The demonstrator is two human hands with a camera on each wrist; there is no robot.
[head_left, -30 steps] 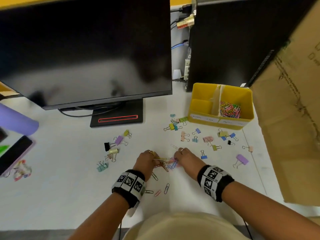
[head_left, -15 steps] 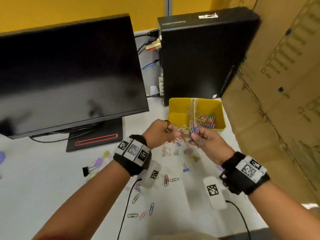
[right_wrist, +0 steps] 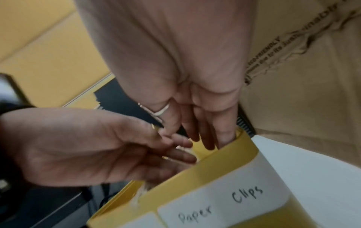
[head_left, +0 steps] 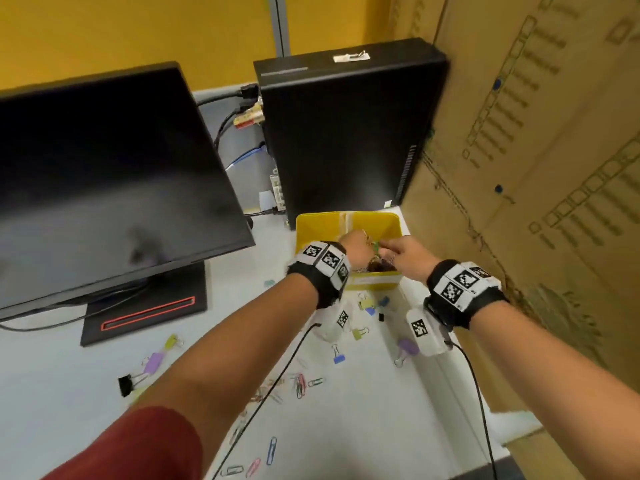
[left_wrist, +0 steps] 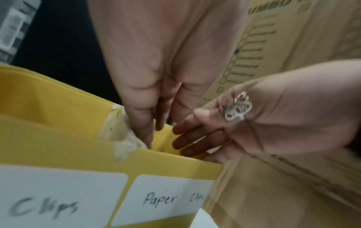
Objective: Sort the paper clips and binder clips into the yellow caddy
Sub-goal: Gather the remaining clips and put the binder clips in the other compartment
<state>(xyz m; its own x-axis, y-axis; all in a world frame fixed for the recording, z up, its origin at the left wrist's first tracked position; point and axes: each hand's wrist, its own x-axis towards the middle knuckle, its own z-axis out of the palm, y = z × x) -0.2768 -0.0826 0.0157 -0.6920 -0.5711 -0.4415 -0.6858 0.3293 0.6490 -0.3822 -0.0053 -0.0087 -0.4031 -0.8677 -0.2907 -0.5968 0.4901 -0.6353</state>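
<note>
The yellow caddy (head_left: pixel 318 230) stands in front of the black computer tower. Its right compartment bears a label reading "Paper Clips" (left_wrist: pixel 170 199) and holds a dark heap of paper clips (head_left: pixel 381 266). My left hand (head_left: pixel 356 244) and right hand (head_left: pixel 405 251) meet over that compartment. In both wrist views the fingers point straight down into it, and no clip shows between them. Loose paper clips (head_left: pixel 301 386) lie on the white table under my left forearm. Coloured binder clips (head_left: pixel 367 304) lie in front of the caddy, and others (head_left: pixel 152 362) near the monitor stand.
A black monitor (head_left: pixel 104 188) on a stand fills the left. The computer tower (head_left: pixel 346 133) stands right behind the caddy. A big cardboard box (head_left: pixel 536 168) walls off the right side. Thin black cables hang from both wrist cameras.
Both hands rose from the table with a bundle of paper clips and travelled up to the caddy. Their fingers are now spread over the right compartment, with no clips seen in them.
</note>
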